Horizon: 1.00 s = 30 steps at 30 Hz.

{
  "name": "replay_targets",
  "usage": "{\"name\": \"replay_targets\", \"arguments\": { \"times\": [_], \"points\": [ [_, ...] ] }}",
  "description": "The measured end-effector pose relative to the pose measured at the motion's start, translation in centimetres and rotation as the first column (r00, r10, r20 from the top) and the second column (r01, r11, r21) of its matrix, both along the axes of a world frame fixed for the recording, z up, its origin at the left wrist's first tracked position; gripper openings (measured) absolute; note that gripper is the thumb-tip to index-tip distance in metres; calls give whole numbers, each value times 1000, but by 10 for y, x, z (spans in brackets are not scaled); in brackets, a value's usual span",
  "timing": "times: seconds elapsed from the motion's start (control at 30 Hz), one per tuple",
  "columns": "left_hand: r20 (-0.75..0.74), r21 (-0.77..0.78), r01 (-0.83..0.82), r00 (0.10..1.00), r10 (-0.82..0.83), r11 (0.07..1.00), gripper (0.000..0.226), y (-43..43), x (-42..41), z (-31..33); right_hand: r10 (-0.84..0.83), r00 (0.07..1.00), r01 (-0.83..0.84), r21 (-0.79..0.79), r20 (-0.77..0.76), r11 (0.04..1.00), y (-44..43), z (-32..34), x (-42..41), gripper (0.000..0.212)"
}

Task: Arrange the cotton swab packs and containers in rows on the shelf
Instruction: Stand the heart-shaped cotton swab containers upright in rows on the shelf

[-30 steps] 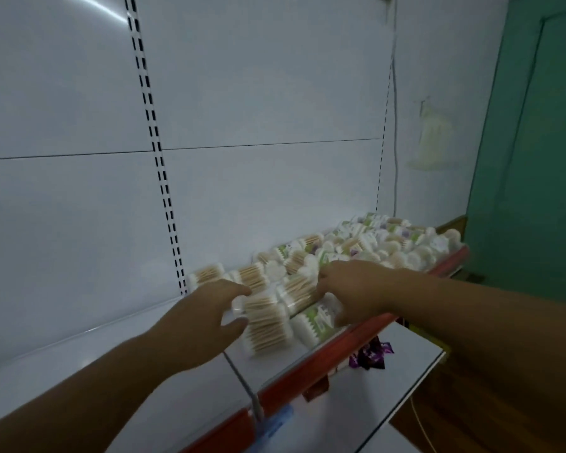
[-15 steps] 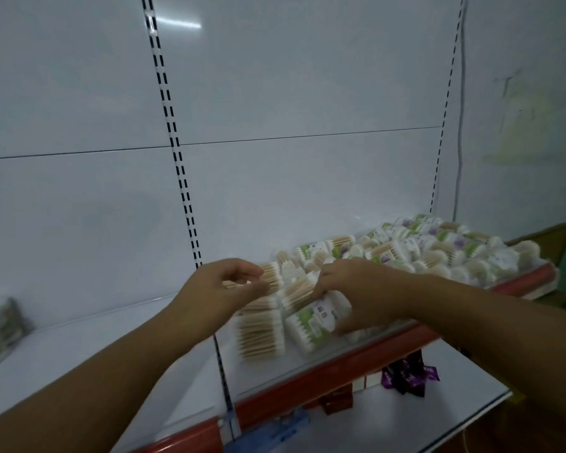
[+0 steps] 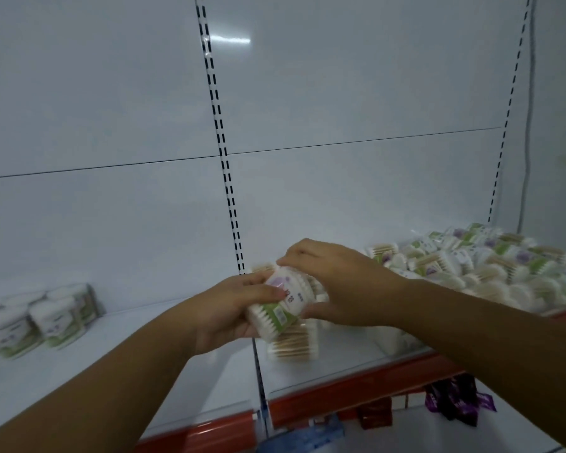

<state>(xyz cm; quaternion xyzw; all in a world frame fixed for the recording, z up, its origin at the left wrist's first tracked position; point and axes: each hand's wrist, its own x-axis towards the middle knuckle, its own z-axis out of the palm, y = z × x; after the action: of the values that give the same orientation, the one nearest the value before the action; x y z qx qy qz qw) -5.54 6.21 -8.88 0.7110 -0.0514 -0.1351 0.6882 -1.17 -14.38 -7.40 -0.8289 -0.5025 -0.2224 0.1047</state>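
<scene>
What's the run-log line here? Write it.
left hand: grips swab pack | right hand: grips same pack | loose pile: right end of shelf

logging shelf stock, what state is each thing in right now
green-labelled white cotton swab pack, held tilted above white shelf
left hand, grips its left side
right hand, grips its right side
wooden-stick swab pack, lying flat beneath
loose white swab pack heap, jumbled, right
clear round swab containers, grouped left, blurred

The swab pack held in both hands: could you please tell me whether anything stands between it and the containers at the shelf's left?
Nothing visible does: only bare white shelf lies between the swab pack and the containers.
</scene>
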Motion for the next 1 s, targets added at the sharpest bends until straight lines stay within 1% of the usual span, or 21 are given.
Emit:
{"name": "replay_targets", "arguments": {
  "times": [0.07,0.1,0.17,0.23,0.3,0.37,0.43,0.47,0.57,0.67,0.73,0.77,0.8,0.83,0.87,0.9,0.93,0.97,1.0],
  "points": [
    [35,63,-70,997,68,996,54,14,-5,-4,-53,997,51,-27,-51,998,1,-12,3,73],
    [58,71,-120,992,116,990,54,21,-7,-6,-65,997,61,-78,-49,995,0,-18,4,70],
    [67,15,-203,977,202,979,56,35,-11,-12,-39,999,42,-229,19,972,-2,-31,7,64],
    [36,-79,-236,970,239,969,56,45,-16,-18,14,998,8,-372,58,928,-4,-45,10,71],
    [7,-154,-234,971,237,960,57,52,-20,-23,51,996,-17,-439,67,898,-2,-56,14,72],
    [-7,-180,-227,973,229,957,64,56,-23,-28,59,994,-14,-437,90,899,3,-63,17,59],
    [-2,-168,-231,972,235,958,68,60,-27,-31,73,989,-17,-393,128,919,8,-67,19,45],
    [0,-168,-239,970,242,956,69,62,-28,-32,74,990,-25,-368,118,930,10,-68,19,41],
    [-14,-193,-271,962,273,943,62,71,-34,-37,109,992,-86,-279,66,956,15,-71,16,37],
    [-26,-221,-279,960,280,934,61,81,-39,-42,165,984,-148,-201,72,968,20,-71,13,37],
    [-18,-216,-250,968,252,944,74,85,-43,-44,148,989,-150,-135,-24,979,25,-72,13,43],
    [-21,-217,-225,974,226,950,80,88,-45,-43,115,988,-123,-74,-98,990,28,-73,13,45],
    [-24,-214,-203,979,203,955,80,89,-46,-42,73,984,-72,9,-164,997,32,-73,14,44],
    [-23,-207,-184,983,183,961,76,90,-47,-41,25,973,-1,107,-230,994,36,-69,14,38],
    [-23,-213,-167,986,166,963,71,91,-47,-41,-4,952,70,205,-306,976,41,-63,16,24],
    [-24,-235,-157,988,155,959,68,91,-47,-39,5,908,129,289,-419,949,45,-55,19,13],
    [-21,-275,-143,990,142,951,64,91,-46,-39,51,835,172,348,-548,922,48,-47,21,18],
    [-13,-323,-113,993,115,940,62,91,-45,-38,115,726,204,372,-678,906,50,-39,22,25],
    [9,-369,-61,998,69,927,61,89,-43,-37,180,603,212,374,-777,903,51,-32,23,30]
  ]
}}
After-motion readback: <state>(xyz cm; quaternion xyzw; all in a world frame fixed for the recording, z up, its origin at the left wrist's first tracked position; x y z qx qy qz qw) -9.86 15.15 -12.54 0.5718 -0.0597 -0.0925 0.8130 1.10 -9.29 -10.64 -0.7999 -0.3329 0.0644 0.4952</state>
